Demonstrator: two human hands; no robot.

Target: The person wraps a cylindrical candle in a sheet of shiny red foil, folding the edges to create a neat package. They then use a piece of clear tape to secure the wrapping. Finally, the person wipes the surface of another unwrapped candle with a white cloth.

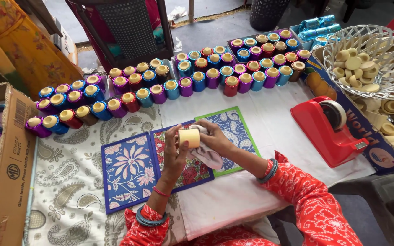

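At the centre of the frame our left hand [175, 152] grips a small pale wooden spool [189, 137], while our right hand [215, 139] clasps a pinkish cloth [206, 156] against it; we judge this to be wiping. Turning the spool needs little room: rows of foil-wrapped spools [169, 82] above and the red tape dispenser [327, 132] at right stand well apart.

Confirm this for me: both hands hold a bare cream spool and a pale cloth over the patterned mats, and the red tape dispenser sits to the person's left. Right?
Not quite. The head view shows the red tape dispenser on the person's right, not left. The rest stands: the left hand and right hand hold the bare cream spool and pale cloth over the patterned mats.
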